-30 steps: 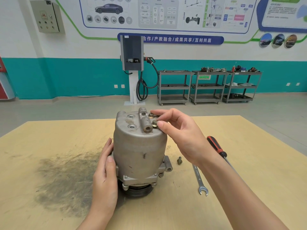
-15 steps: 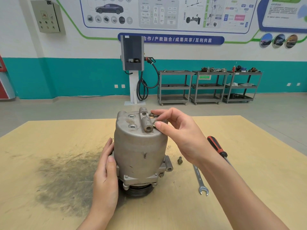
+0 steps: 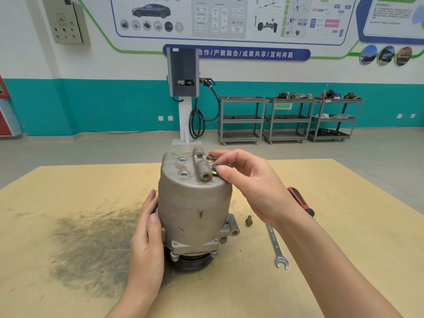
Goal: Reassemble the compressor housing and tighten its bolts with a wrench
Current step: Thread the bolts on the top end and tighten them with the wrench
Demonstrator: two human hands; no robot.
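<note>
Compressor housing (image 3: 195, 203) stands upright at the centre of the frame on a pale wooden table (image 3: 344, 226), its black pulley (image 3: 188, 262) underneath against the tabletop. Left of centre, the left hand (image 3: 146, 239) lies flat against the housing's left wall, fingers straight and pressed together, thumb along the side. Above and right of centre, the right hand (image 3: 247, 182) reaches over the top of the housing; its thumb and forefinger pinch a brass-coloured bolt (image 3: 215, 171) seated beside the cylindrical port on the top face, the other fingers loosely curled behind. A second bolt head (image 3: 210, 157) sits just beyond it on the top face. On the table right of the housing, a loose bolt (image 3: 248, 221) lies near the mounting lug, with an open-ended wrench (image 3: 277, 246) further right, partly under the right forearm. A red-and-black screwdriver (image 3: 299, 200) lies beyond the arm. A dark smudge (image 3: 91, 244) stains the table at the lower left.
</note>
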